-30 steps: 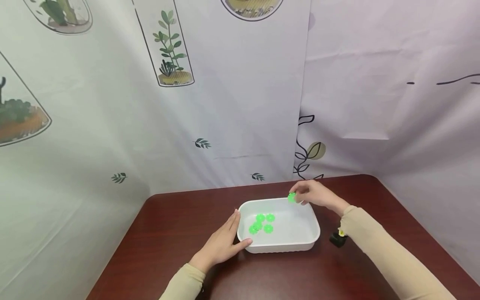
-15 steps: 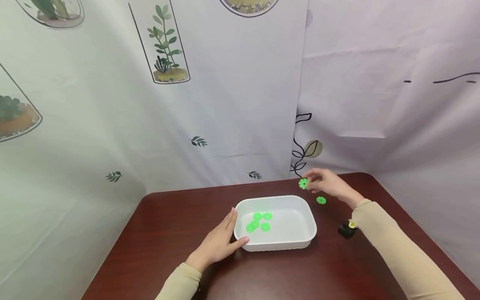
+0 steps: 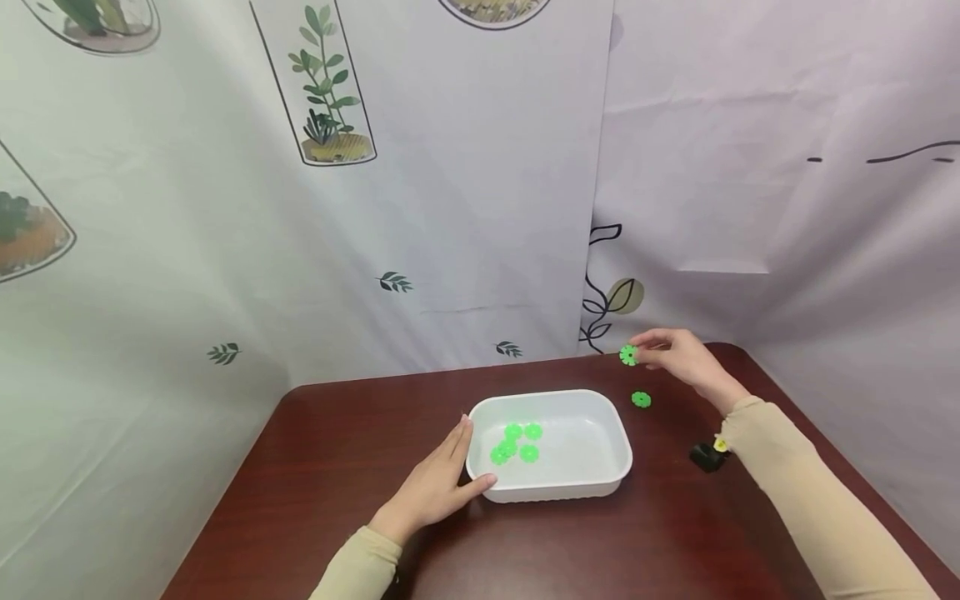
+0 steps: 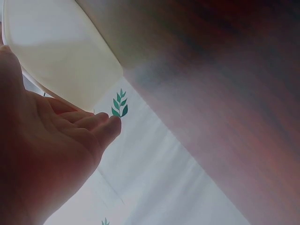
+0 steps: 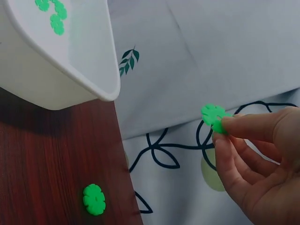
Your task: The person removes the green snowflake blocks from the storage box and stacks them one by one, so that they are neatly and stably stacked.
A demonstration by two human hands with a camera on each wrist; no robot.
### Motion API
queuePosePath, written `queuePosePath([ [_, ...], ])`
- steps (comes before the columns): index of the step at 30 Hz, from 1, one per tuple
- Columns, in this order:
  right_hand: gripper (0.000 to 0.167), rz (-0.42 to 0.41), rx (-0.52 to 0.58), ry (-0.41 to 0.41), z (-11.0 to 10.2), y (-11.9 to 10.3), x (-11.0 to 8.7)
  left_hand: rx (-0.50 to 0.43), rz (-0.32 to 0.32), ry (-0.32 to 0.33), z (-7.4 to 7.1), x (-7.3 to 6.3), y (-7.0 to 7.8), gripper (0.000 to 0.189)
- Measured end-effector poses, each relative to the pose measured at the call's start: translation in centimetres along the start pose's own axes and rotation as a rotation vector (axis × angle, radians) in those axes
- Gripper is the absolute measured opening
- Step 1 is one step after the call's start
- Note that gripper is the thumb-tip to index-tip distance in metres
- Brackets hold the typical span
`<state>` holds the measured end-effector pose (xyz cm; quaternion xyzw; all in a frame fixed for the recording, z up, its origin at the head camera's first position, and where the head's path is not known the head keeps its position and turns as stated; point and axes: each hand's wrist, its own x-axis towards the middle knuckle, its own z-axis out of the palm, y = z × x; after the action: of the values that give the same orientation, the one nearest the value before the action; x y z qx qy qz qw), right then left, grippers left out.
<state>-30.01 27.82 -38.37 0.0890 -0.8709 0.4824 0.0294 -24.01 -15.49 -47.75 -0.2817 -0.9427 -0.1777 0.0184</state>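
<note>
A green notched plastic disc (image 3: 628, 356) is pinched between the thumb and fingers of my right hand (image 3: 681, 360), held up near the table's back edge. In the right wrist view the same disc (image 5: 213, 115) shows its slotted rim, thumb laid across one side. My left hand (image 3: 435, 483) rests against the left end of a white tray (image 3: 555, 493), fingers straight along its side and thumb at the front rim. Several similar green discs (image 3: 529, 454) lie in the tray's left half, some overlapping. Another green disc (image 3: 641, 400) lies on the table behind the tray's right corner.
The dark red-brown table (image 3: 337, 483) is backed by a white printed curtain (image 3: 480, 208). A black object (image 3: 707, 456) with a small yellow-and-white flower (image 3: 721, 444) appears beside the right sleeve (image 3: 810, 492).
The right hand has moved from over the tray's back rim to the right and back, carrying its disc and revealing the disc on the table. The left hand stays at the tray.
</note>
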Motion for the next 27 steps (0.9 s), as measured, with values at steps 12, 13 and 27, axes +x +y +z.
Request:
queuePosePath([
  [12,0.039,0.053,0.052,-0.003,-1.1,1.6,0.1,-0.001,-0.004,-0.002,0.0,0.1,0.0,0.101],
  [13,0.039,0.057,0.055,-0.006,-1.1,1.8,0.1,-0.001,-0.003,0.000,0.0,0.1,0.0,0.101],
  [27,0.040,0.163,0.026,0.028,0.0,5.8,0.3,-0.010,-0.006,-0.021,-0.4,0.4,-0.1,0.103],
])
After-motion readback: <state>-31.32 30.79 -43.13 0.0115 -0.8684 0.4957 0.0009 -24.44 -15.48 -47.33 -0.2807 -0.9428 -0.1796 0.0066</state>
